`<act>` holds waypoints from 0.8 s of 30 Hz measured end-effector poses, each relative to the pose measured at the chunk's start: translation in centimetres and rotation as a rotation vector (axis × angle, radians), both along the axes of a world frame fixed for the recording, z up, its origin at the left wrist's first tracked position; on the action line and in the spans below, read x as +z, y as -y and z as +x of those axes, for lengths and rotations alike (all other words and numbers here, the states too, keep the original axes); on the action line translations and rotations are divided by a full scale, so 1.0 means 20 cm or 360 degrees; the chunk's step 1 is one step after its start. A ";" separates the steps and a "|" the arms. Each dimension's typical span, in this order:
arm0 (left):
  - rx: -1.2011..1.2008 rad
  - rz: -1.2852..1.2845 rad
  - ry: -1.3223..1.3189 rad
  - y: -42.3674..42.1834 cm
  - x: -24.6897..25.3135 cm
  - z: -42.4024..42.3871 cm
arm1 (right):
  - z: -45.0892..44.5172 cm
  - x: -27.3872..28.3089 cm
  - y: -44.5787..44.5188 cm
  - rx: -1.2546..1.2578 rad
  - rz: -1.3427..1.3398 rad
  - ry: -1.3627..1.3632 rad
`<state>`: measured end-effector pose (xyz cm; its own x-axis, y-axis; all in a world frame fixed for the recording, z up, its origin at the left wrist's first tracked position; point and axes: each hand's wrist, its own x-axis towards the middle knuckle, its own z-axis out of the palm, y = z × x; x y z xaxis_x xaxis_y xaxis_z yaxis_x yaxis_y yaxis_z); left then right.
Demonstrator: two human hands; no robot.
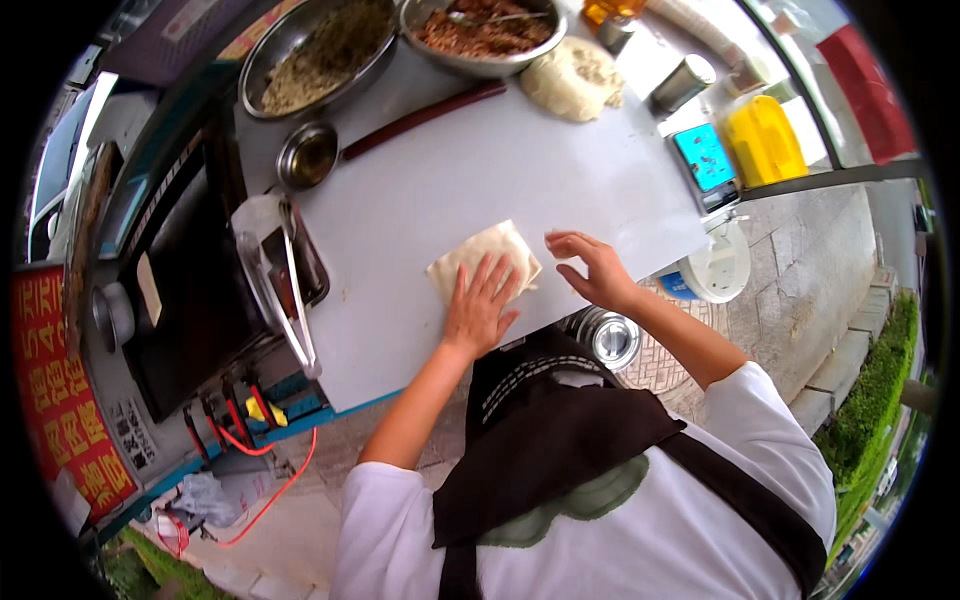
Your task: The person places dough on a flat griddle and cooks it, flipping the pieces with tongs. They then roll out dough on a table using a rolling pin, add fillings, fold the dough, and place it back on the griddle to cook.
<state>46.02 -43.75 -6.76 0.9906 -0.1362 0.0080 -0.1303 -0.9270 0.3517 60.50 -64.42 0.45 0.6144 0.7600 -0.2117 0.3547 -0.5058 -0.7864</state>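
A flat, roughly square piece of folded dough (480,247) lies near the front of the pale worktop (420,172). My left hand (480,307) rests palm down on it with the fingers spread. To the right of the dough, my right hand (592,266) is held apart from it, fingers slightly curled and nothing in them. At the back of the worktop sits a large lump of dough (574,79). Beside it stand a metal bowl of reddish minced filling (484,34) with a spoon in it and a metal bowl of pale, crumbly filling (322,60).
A dark rolling pin (424,120) lies behind, near a small bowl of oil (307,154). Tongs (296,300) rest over a tray at left, beside a black griddle (199,285) with one flat piece on it. A digital scale (705,161) and yellow container (765,142) stand right; a white bucket (720,262) is below.
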 end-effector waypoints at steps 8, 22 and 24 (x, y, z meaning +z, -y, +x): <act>-0.0076 0.0066 -0.0068 0.22 -0.02 0.11 | 0.65 0.04 0.12 -0.0241 0.0469 0.1037; 0.1332 -0.2942 -0.0251 0.20 0.32 0.25 | 0.94 0.51 0.07 -0.0619 0.0345 0.0383; 0.1467 -0.3614 -0.0123 0.01 0.55 0.34 | 0.50 0.41 -0.15 -0.0323 0.0519 0.0422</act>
